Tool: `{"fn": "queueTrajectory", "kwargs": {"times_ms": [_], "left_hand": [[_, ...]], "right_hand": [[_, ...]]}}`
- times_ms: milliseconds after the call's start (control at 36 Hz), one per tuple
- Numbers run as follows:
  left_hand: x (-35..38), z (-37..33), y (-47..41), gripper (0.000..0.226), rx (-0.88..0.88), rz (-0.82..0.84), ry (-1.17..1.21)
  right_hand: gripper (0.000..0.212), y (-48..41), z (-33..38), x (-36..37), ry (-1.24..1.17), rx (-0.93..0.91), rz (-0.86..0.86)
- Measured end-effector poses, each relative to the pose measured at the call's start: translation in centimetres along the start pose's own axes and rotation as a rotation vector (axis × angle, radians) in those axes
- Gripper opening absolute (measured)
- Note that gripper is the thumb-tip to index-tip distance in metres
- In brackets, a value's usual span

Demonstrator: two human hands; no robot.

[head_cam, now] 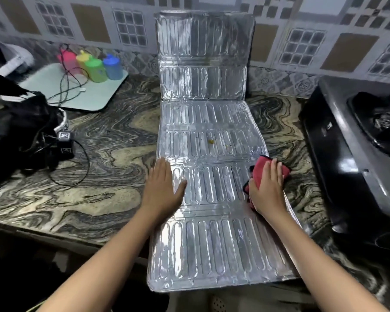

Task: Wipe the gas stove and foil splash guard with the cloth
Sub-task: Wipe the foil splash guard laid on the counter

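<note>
The silver foil splash guard point(203, 136) lies unfolded along the marbled counter, its far panels leaning up against the tiled wall. A small yellow food stain point(211, 141) sits on a middle panel. My left hand point(163, 188) lies flat, fingers straight, on the guard's left edge. My right hand point(267, 188) presses a red cloth point(260, 167) flat onto the guard's right edge. The black gas stove point(356, 140) stands at the right, apart from both hands.
A pale tray point(92, 97) at the back left carries several coloured plastic bottles point(96, 66) and a black cable. A black bag with cables and a small black device point(65, 143) lies at the left. The guard's near end overhangs the counter's front edge.
</note>
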State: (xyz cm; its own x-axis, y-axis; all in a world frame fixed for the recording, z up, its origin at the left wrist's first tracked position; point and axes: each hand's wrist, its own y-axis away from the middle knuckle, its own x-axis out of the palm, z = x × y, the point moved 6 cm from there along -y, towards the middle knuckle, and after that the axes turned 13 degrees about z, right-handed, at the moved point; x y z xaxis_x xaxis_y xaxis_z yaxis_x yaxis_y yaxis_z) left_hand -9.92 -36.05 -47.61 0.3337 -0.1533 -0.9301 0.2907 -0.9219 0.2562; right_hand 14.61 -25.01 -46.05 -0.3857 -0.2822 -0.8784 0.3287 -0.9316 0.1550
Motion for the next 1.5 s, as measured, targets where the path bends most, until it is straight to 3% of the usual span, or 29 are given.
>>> {"fn": "queueTrajectory", "kwargs": {"times_ms": [361,833,917,1028,1139,1250,1500], "left_hand": [[1.6,-0.5,5.0,0.084,0.010,-0.011,0.024],[3.2,-0.2,12.1,0.111,0.173,0.056,-0.102],[2.6,0.0,12.6,0.108,0.198,0.017,-0.037],[1.1,1.1,11.5,0.085,0.064,-0.077,0.176],[0.8,1.6,9.2,0.084,-0.109,-0.061,0.244],[1.7,0.3,8.8,0.085,-0.138,-0.076,0.204],[2.3,-0.5,9.9,0.085,-0.082,-0.054,0.121]], "right_hand": [[0.062,-1.7,0.6,-0.8,-0.005,-0.027,0.041],[0.064,6.6,-0.9,-0.1,-0.079,0.057,-0.050],[0.067,8.3,-1.3,0.4,-0.071,0.076,-0.064],[0.070,10.1,-1.3,0.4,-0.062,0.109,-0.114],[0.069,11.2,-0.9,1.0,-0.070,0.155,-0.100],[0.056,11.6,-0.6,1.5,-0.127,0.137,-0.093],[0.053,12.4,-1.2,-0.8,-0.378,0.123,-0.238]]}}
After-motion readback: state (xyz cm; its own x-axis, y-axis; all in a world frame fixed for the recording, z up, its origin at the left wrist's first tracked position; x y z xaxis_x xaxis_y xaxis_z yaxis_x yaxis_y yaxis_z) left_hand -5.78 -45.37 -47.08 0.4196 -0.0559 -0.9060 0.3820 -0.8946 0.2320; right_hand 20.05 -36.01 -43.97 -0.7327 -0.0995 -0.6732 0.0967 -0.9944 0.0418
